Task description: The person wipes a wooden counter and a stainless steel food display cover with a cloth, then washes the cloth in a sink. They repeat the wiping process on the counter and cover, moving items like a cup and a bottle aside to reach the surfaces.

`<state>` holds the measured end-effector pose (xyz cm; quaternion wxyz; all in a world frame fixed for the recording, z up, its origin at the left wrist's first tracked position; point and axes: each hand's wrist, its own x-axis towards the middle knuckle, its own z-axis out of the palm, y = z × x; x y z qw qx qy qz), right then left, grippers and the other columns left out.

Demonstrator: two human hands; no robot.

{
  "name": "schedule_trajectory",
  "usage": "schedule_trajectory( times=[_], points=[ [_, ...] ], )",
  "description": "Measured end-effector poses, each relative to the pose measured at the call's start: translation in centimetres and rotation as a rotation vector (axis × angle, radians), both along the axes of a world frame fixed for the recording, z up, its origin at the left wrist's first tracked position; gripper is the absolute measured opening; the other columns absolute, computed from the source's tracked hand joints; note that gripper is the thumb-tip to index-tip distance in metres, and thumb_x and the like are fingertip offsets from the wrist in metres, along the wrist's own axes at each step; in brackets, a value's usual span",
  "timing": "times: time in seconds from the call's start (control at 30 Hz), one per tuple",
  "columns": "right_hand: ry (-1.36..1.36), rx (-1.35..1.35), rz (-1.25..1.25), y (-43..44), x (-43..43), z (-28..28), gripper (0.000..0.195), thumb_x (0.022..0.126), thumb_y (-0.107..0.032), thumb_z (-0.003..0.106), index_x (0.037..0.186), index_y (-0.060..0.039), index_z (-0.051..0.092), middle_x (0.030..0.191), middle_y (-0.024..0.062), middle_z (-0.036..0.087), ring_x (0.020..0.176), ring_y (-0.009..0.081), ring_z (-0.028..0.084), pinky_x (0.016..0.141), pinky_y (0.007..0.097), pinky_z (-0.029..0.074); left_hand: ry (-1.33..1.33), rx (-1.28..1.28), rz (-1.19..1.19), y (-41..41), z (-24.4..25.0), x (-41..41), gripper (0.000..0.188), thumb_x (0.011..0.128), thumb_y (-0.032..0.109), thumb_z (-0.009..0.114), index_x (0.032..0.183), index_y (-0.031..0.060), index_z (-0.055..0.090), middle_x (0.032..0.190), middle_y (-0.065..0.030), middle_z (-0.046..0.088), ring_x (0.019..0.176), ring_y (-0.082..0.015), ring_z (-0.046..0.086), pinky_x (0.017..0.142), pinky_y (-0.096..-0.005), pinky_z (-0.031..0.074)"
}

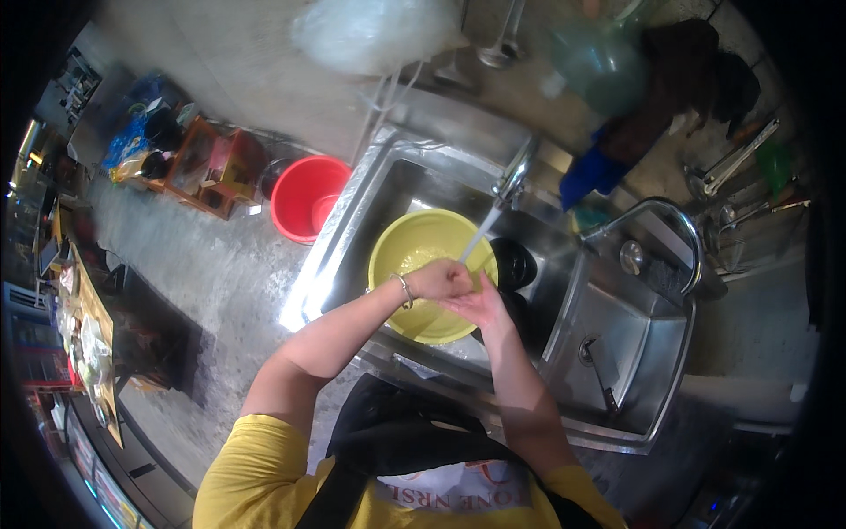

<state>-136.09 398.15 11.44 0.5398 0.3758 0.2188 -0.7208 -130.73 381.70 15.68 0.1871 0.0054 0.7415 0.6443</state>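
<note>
Water runs from a chrome faucet (512, 182) over my two hands, which are above a yellow plastic basin (410, 241) in the larger bowl of a steel double sink (423, 175). My left hand (444, 280), with a bracelet at the wrist, has its fingers curled; no object shows in it. Under and beside it, my right hand (481, 306) is spread, palm up, with its fingers near or touching the left. Water lies or splashes in the basin. Black round dishes (514, 263) sit in the sink to the right of the basin, partly hidden by my right arm.
A second faucet (687, 231) arches over the smaller sink bowl (628, 344), where a knife-like utensil lies. A red plastic bucket (309, 198) stands on the floor to the left. Ladles (499, 53), a clear plastic bag (377, 33) and a blue cloth (591, 178) are beyond the sink.
</note>
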Motion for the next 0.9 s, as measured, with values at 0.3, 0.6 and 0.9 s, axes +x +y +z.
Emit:
schedule_trajectory(
  times=[0.3, 0.6, 0.9],
  points=[
    [0.203, -0.601, 0.12, -1.1, 2.6, 0.5, 0.058, 0.093, -0.052, 0.04, 0.129, -0.0067, 0.047, 0.125, 0.007, 0.055, 0.114, 0.025, 0.054, 0.103, 0.0454, 0.04, -0.121, 0.301, 0.371, -3.5, -0.2, 2.5, 0.031, 0.095, 0.031, 0.052, 0.112, 0.0068, 0.06, 0.103, -0.0027, 0.061, 0.098, -0.0112, 0.055, 0.092, -0.0267, 0.041],
    [0.137, -0.533, 0.157, -0.8, 5.1, 6.0, 0.06, 0.087, -0.052, 0.054, 0.128, -0.0092, 0.045, 0.109, 0.0098, 0.054, 0.092, 0.0187, 0.054, 0.075, 0.031, 0.051, -0.213, 1.178, 0.548, 0.4, -4.1, 4.3, 0.024, 0.093, 0.026, 0.058, 0.111, 0.0102, 0.055, 0.097, -0.0048, 0.061, 0.085, -0.0166, 0.062, 0.074, -0.0305, 0.054],
    [1.355, 0.421, 1.107, -5.6, 5.4, 6.6, 0.024, 0.088, -0.033, 0.055, 0.081, -0.0099, 0.061, 0.06, 0.0, 0.054, 0.056, 0.0124, 0.057, 0.048, 0.0267, 0.043, 0.215, -0.729, 0.614, -1.2, -9.3, 2.0, 0.025, 0.071, 0.021, 0.06, 0.084, 0.0002, 0.061, 0.073, -0.0153, 0.062, 0.063, -0.0269, 0.059, 0.061, -0.0419, 0.048]
  ],
)
